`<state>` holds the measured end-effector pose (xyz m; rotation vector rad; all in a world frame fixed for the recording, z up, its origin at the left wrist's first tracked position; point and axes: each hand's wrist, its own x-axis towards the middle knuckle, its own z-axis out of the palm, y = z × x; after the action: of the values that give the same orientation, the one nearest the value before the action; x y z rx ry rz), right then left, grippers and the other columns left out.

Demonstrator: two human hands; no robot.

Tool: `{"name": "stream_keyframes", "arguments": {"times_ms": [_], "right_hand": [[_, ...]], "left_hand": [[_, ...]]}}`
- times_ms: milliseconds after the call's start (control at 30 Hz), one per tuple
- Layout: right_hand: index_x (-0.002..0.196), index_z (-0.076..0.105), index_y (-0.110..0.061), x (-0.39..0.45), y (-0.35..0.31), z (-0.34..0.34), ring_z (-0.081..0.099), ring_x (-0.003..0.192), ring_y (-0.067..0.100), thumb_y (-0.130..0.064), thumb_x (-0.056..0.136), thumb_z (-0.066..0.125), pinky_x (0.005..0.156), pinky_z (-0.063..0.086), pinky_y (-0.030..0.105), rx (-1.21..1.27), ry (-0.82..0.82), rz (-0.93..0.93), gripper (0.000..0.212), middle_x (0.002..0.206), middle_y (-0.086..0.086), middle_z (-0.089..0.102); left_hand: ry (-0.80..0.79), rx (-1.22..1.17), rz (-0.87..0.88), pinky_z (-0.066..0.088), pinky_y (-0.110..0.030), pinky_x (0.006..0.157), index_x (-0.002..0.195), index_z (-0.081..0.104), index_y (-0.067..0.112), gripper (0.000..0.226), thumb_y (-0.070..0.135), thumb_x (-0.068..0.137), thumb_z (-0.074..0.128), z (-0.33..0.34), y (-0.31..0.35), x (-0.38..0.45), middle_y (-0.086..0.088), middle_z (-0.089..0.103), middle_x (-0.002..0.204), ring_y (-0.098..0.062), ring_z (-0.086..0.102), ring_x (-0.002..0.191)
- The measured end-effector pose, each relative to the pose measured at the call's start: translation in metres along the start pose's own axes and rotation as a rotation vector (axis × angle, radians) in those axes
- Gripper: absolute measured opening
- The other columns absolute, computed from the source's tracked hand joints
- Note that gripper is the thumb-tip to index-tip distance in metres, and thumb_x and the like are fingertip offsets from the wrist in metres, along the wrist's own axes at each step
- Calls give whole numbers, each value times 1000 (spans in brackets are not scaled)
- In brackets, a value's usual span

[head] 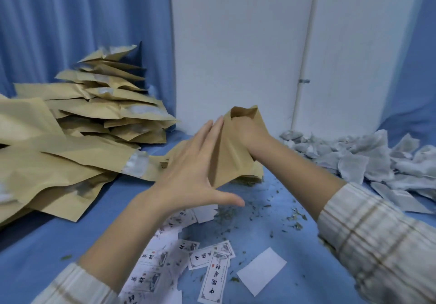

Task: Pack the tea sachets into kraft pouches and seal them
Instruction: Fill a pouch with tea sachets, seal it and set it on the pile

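A kraft pouch (230, 152) stands tilted above the blue table, its mouth open at the top. My right hand (247, 130) is pushed inside the pouch, so its fingers are hidden and only the wrist shows. My left hand (191, 169) lies flat against the pouch's left side with straight fingers and the thumb spread out. A heap of white tea sachets (368, 162) lies at the right. Under the pouch sits a small stack of flat kraft pouches (253, 176).
A big pile of kraft pouches (89, 119) fills the left side of the blue table (283, 228). Printed paper labels (212, 266) and a blank white slip (262, 269) lie near the front. Loose tea crumbs are scattered in the middle. A white wall stands behind.
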<state>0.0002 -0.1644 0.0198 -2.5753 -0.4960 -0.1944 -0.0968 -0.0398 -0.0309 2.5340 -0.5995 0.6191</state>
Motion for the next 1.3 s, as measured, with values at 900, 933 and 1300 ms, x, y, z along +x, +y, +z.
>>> {"name": "stream_keyframes", "arguments": {"times_ms": [900, 933, 1300], "right_hand": [[48, 18, -18, -23, 17, -129, 17, 51, 14, -56, 70, 69, 50, 12, 27, 19, 291, -531, 67, 46, -3, 15], [47, 19, -19, -21, 17, -129, 18, 49, 14, -54, 72, 68, 49, 12, 26, -30, 334, -538, 66, 44, -3, 16], [72, 61, -27, -11, 34, -134, 50, 100, -2, -66, 56, 66, 80, 34, 8, 103, 368, -581, 42, 105, -20, 55]], "left_hand": [[140, -1236, -200, 57, -28, 64, 106, 64, 17, 32, 29, 78, 55, -60, -9, 60, 0, 73, 92, -16, 70, 83], [153, -1258, -208, 57, -27, 63, 105, 64, 18, 33, 33, 77, 55, -58, -7, 61, 1, 73, 91, -16, 70, 81], [246, -1390, -288, 55, -24, 56, 98, 65, 12, 34, 36, 77, 56, -55, -8, 69, -2, 74, 81, -15, 71, 72]]}}
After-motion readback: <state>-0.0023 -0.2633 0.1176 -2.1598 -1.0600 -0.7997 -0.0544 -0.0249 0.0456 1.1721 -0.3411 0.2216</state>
